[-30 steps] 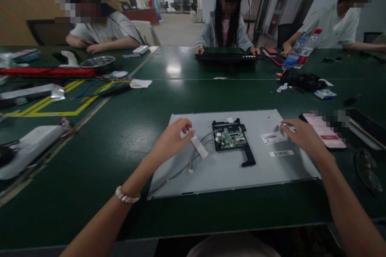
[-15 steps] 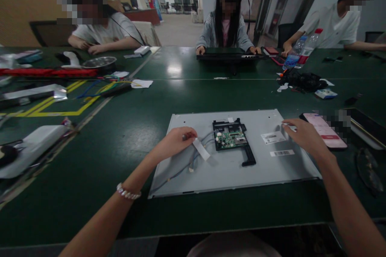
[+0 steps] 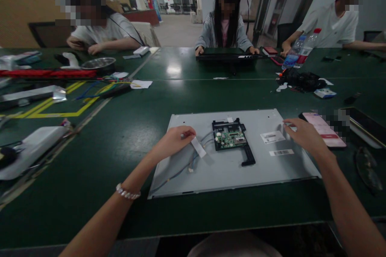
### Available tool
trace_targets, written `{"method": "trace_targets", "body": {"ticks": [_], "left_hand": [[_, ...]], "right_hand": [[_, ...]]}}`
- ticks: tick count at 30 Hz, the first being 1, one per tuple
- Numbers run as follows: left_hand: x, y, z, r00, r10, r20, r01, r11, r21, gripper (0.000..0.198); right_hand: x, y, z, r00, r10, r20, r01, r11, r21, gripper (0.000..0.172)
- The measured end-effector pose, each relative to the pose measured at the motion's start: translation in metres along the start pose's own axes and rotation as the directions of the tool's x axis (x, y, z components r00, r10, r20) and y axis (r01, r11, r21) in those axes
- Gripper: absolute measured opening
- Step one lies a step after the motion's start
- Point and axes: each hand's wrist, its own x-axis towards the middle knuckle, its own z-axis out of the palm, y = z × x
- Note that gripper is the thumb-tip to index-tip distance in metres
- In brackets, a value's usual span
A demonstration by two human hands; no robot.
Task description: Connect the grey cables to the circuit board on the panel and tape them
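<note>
A grey metal panel (image 3: 229,168) lies flat on the green table in front of me. At its middle sits a green circuit board (image 3: 230,138) in a black bracket, with thin wires (image 3: 181,170) running off to the left. My left hand (image 3: 173,141) rests on the panel's left part, fingers pinched on a white strip of tape (image 3: 198,147) over the wires. My right hand (image 3: 303,136) lies at the panel's right edge, fingers curled on the metal beside a white label (image 3: 272,137).
A pink phone (image 3: 324,130) lies just right of the panel, glasses (image 3: 366,170) further right. Three other people sit across the table, one at a black laptop (image 3: 226,56). Bottles (image 3: 297,54), a black bundle (image 3: 301,80), coloured cables (image 3: 99,86) and a metal bowl (image 3: 98,63) lie beyond.
My left hand has closed its fingers onto the white tape and settled lower on the panel. My right hand has barely moved.
</note>
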Motion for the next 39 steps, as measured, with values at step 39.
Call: {"method": "trace_targets", "body": {"ticks": [39], "left_hand": [[-0.012,0.027,0.004,0.965,0.072,-0.252,0.037,0.914,0.403,0.024]], "right_hand": [[-0.026,-0.04,0.021,0.863,-0.433,0.26,0.455,0.89,-0.028,0.058]]}}
